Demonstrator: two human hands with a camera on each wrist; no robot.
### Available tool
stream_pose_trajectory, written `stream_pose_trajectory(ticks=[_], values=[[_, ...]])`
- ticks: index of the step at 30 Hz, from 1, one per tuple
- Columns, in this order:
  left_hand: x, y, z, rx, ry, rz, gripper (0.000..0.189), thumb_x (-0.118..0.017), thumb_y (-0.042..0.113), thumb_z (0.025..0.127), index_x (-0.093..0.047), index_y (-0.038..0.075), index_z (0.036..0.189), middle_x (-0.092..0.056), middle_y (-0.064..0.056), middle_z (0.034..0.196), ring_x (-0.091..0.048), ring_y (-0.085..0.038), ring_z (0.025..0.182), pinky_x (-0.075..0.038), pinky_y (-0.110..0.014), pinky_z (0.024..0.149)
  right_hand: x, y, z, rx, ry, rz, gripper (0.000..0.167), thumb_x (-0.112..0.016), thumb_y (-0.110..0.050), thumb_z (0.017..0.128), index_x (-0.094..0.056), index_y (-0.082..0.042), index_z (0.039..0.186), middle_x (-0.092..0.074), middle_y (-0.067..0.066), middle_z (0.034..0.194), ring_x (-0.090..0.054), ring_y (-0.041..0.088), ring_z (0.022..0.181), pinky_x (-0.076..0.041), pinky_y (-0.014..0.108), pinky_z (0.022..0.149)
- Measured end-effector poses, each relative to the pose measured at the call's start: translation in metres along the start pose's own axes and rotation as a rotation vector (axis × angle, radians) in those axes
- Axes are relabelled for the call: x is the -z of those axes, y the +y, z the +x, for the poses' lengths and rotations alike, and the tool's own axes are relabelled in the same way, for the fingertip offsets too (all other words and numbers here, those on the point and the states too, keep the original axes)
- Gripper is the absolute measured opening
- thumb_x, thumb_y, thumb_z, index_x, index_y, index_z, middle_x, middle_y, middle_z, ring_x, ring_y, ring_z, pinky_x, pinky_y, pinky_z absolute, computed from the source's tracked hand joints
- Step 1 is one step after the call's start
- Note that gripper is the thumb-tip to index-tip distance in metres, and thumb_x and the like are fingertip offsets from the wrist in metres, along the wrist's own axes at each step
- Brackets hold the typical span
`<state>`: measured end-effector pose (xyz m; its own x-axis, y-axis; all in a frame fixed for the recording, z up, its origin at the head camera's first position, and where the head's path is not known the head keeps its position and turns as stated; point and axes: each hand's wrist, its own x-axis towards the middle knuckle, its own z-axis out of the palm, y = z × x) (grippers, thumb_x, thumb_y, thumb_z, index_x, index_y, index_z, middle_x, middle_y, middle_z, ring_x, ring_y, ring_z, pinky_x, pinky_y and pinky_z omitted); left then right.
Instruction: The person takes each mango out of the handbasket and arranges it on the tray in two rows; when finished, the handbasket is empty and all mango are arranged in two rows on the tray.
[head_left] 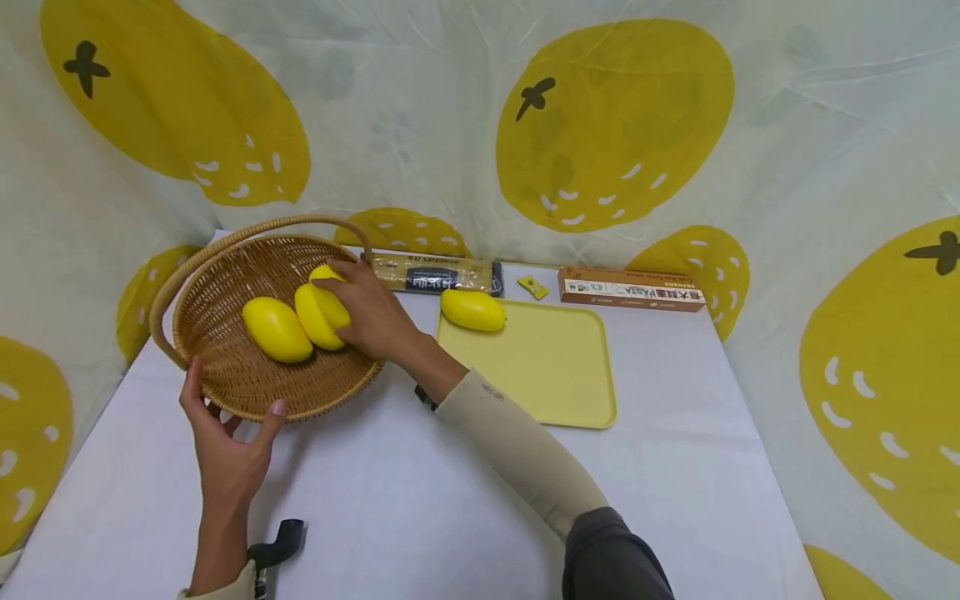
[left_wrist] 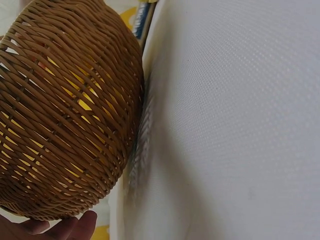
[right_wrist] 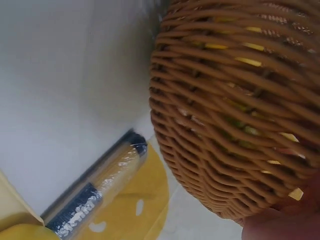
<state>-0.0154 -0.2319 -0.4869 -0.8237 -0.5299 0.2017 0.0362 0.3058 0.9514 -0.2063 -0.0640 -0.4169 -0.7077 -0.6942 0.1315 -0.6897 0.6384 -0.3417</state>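
A brown wicker basket (head_left: 225,367) with a tall handle is tilted toward me at the left of the table. My left hand (head_left: 228,450) grips its near left rim, thumb along the edge. In the basket, a yellow mango (head_left: 277,330) lies beside others partly overlapped. My right hand (head_left: 375,312) reaches inside from the right and holds a mango (head_left: 327,273) there, its fingers partly covering it. In the left wrist view the basket's woven side (left_wrist: 70,100) hides most of the yellow fruit. The right wrist view likewise shows mostly weave (right_wrist: 230,100).
A pale yellow tray (head_left: 555,367) lies right of the basket, with another mango (head_left: 473,310) at its far left corner. Behind are a pasta packet (head_left: 442,273), a small yellow sachet (head_left: 533,287) and a brown pasta box (head_left: 630,289). A fruit-printed curtain (head_left: 420,108) hangs behind the table.
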Motion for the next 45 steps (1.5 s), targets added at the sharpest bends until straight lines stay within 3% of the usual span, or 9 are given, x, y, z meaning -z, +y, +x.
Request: stream_pose_trajectory(ticks=[10,21,28,33,40,45], values=[[-0.001,-0.002,0.001,-0.017,0.001,-0.016,0.111,-0.083,0.008,0.082,-0.017,0.032,0.169,-0.023,0.005,0.173,-0.036,-0.025,0.150,-0.039,-0.030,0.112,0.013,-0.005,-0.020,0.048,0.078,0.124,0.074,-0.088,-0.026,0.089,-0.056,-0.020,0.155,-0.037,0.005,0.172,-0.032,0.028,0.160,-0.028,0.041,0.130],[0.000,-0.005,0.000,-0.030,0.015,-0.015,0.111,-0.082,0.007,0.082,-0.017,0.029,0.169,-0.024,0.004,0.173,-0.036,-0.024,0.150,-0.039,-0.029,0.112,0.033,-0.004,-0.042,0.035,0.094,0.213,0.073,-0.087,-0.024,0.089,-0.056,-0.021,0.156,-0.037,0.003,0.172,-0.033,0.025,0.160,-0.029,0.042,0.130],[0.000,-0.005,0.001,-0.026,0.008,-0.013,0.111,-0.083,0.008,0.082,-0.017,0.030,0.169,-0.023,0.004,0.173,-0.037,-0.024,0.150,-0.040,-0.028,0.110,0.046,0.001,-0.055,0.040,0.118,0.232,0.073,-0.088,-0.025,0.088,-0.057,-0.021,0.154,-0.039,0.003,0.171,-0.038,0.023,0.156,-0.036,0.044,0.125],[0.000,-0.004,0.001,-0.022,0.010,-0.006,0.111,-0.083,0.008,0.082,-0.017,0.031,0.169,-0.024,0.005,0.173,-0.037,-0.022,0.149,-0.040,-0.028,0.110,0.054,0.009,-0.065,0.033,0.117,0.274,0.073,-0.088,-0.023,0.087,-0.058,-0.021,0.154,-0.040,0.001,0.170,-0.036,0.021,0.157,-0.035,0.047,0.125],[0.000,-0.004,0.002,-0.035,0.010,-0.011,0.111,-0.083,0.006,0.081,-0.018,0.029,0.169,-0.024,0.004,0.173,-0.037,-0.023,0.149,-0.040,-0.028,0.110,0.061,0.026,-0.078,0.060,0.145,0.389,0.074,-0.090,-0.019,0.085,-0.061,-0.020,0.152,-0.044,0.000,0.168,-0.040,0.019,0.155,-0.040,0.041,0.122],[0.000,-0.005,0.002,-0.037,0.007,-0.017,0.112,-0.083,0.006,0.081,-0.018,0.029,0.169,-0.024,0.004,0.173,-0.037,-0.024,0.149,-0.040,-0.029,0.110,0.067,0.041,-0.087,0.087,0.161,0.415,0.076,-0.093,-0.019,0.082,-0.062,-0.020,0.151,-0.047,0.003,0.167,-0.044,0.022,0.154,-0.041,0.045,0.121]])
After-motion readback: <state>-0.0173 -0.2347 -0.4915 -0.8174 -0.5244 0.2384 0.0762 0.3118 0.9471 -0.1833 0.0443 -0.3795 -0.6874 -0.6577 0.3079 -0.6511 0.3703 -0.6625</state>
